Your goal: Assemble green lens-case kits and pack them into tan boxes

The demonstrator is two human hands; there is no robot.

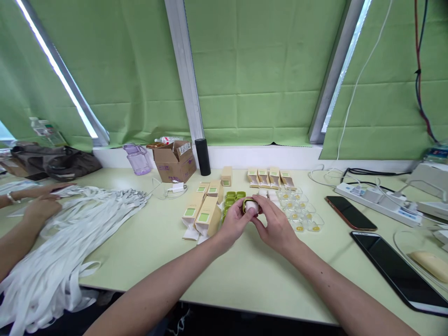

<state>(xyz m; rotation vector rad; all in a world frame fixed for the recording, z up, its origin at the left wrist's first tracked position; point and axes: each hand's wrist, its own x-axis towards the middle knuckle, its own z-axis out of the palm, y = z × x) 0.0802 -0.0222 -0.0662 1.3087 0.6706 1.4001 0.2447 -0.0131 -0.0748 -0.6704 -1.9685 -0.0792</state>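
Observation:
Both my hands meet above the table in the middle of the head view. My left hand (231, 224) is closed around a small olive-green cup with a white piece (251, 206) in or against it. My right hand (276, 225) grips the same piece from the other side with thumb and fingers; part of it is hidden. Just behind my left hand stand rows of green square cups (230, 196). Small white pieces (272, 193) lie behind my right hand. To its right are clear plastic shells (299, 217) with yellow bits in them.
Cream cartons with green labels (208, 217) lie left of my hands, more (275, 177) at the back. A co-worker's hands (44, 207) rest by white straps (80, 233) at left. Phone (350, 212), tablet (399, 268) and power strip (378, 203) lie right. A cardboard box (175, 165) stands behind.

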